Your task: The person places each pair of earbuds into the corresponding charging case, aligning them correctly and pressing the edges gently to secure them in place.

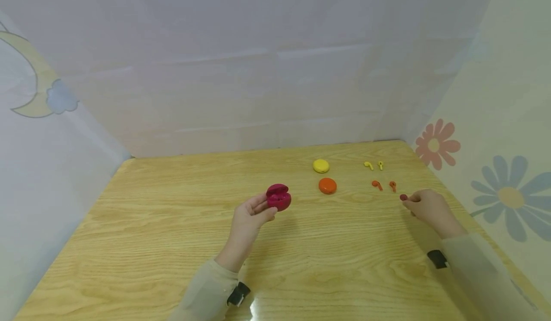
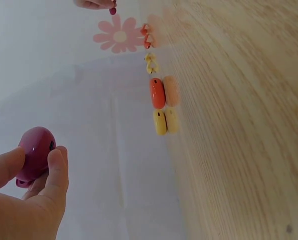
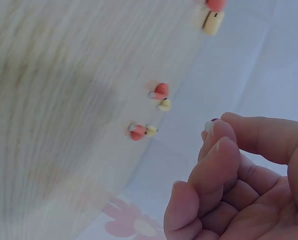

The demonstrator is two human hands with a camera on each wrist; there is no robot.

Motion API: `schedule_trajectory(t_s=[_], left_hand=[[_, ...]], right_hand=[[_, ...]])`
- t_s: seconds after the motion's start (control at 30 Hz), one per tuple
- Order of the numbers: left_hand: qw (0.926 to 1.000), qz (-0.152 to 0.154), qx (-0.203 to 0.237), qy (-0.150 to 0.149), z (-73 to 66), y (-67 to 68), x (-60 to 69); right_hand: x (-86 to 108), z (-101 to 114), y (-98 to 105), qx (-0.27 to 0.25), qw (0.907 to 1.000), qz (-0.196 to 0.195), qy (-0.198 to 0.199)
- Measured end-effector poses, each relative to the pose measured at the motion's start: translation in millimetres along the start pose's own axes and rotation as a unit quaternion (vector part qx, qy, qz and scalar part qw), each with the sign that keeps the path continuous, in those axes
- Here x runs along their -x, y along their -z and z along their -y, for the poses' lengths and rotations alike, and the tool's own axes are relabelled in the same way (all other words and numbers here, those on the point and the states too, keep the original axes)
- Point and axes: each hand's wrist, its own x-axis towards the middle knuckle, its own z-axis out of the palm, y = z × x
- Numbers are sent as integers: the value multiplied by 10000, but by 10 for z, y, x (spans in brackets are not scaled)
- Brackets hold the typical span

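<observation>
My left hand (image 1: 246, 225) holds a magenta earbud case (image 1: 281, 203) above the table, its lid raised. Fingers and thumb grip the case from either side in the left wrist view, where its rounded underside (image 2: 38, 149) and small port show. Whether an earbud sits inside is too small to tell. Over on the right, my right hand (image 1: 432, 210) pinches a magenta earbud (image 1: 403, 197) between thumb and fingertips. In the right wrist view the fingers hide most of that earbud. Nearest to the right hand lie two orange earbuds (image 1: 377, 185) on the table.
A closed orange case (image 1: 327, 185) and a closed yellow case (image 1: 320, 166) sit near the back of the wooden table (image 1: 172, 225). Two yellow earbuds (image 1: 369, 165) lie behind the orange pair. Cloth walls (image 1: 275, 96) border the table at the back and sides.
</observation>
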Motion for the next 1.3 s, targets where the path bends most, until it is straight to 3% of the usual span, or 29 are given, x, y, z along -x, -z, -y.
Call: schedule_trajectory(t_s=[0.43, 0.83, 1.3], left_hand=[[9999, -43, 106, -28, -14, 0, 27], [9999, -8, 100, -35, -1, 8, 14], [9999, -15, 149, -14, 4, -2, 25]], right_hand=[[154, 282, -53, -233, 9993, -300, 14], [258, 488, -123, -436, 9972, -544, 264], [297, 697, -183, -594, 9960, -582, 323]])
